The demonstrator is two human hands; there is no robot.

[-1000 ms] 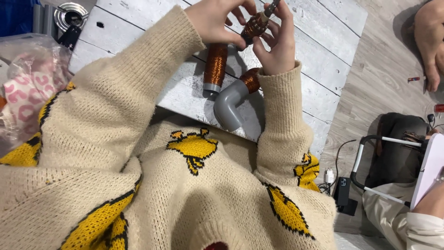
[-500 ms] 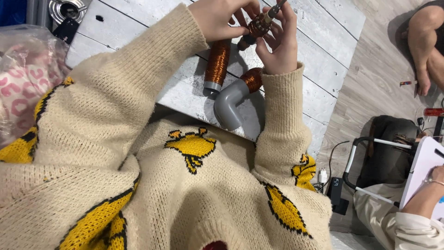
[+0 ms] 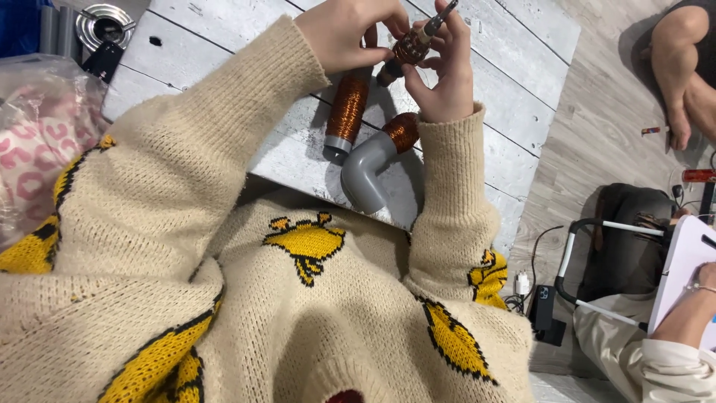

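hands: left hand (image 3: 347, 33) and right hand (image 3: 444, 71) both closed round a small copper coil rod (image 3: 410, 46), raised off the table (image 3: 224, 45) for fingertip work | table: copper spool (image 3: 347, 107) at 7 o'clock of it, grey pipe elbow (image 3: 369, 173) at 6 o'clock

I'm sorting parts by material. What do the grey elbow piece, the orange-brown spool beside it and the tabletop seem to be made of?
Grey elbow piece: likely moulded plastic pipe fitting, matte, smooth and uniform grey. Orange-brown spool: looks wound with fine copper wire, metallic sheen with fine ridges; its lower end cap seems silvery metal or plastic. Tabletop: planks with visible seams and a worn whitewashed finish, probably painted wood, possibly printed.
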